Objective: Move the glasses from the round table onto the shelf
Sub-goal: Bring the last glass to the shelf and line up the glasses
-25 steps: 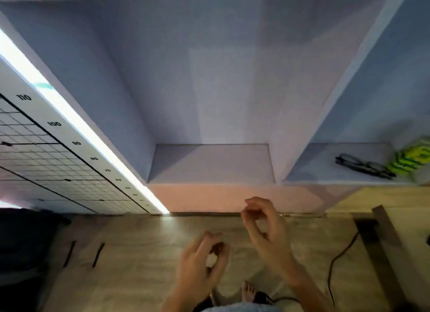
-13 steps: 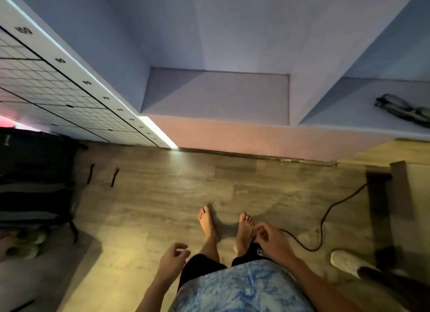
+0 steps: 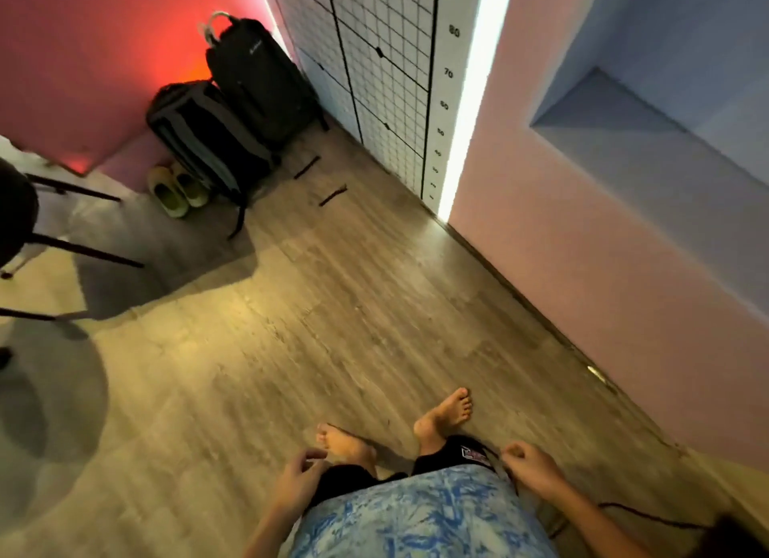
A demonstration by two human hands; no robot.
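No glasses show in the head view. My left hand [image 3: 297, 480] hangs beside my left thigh, fingers loosely apart and holding nothing. My right hand [image 3: 530, 472] hangs by my right thigh, fingers loosely curled and also empty. The blue shelf niche [image 3: 616, 116] is at the upper right, and the part of it in view is bare. At the left edge stands a dark piece of furniture with thin black legs [image 3: 75, 247]; I cannot tell whether it is the round table.
Two black backpacks [image 3: 233, 112] lean in the far corner, with a pair of pale shoes [image 3: 177, 191] beside them. A white measuring grid [image 3: 387, 66] and a light strip [image 3: 466, 112] line the wall. A black cable [image 3: 649, 516] lies on the wooden floor by my bare feet.
The view has swung left and down, away from the shelf. The glasses seen on the right shelf have left the frame. Both hands dropped from chest height to my sides.
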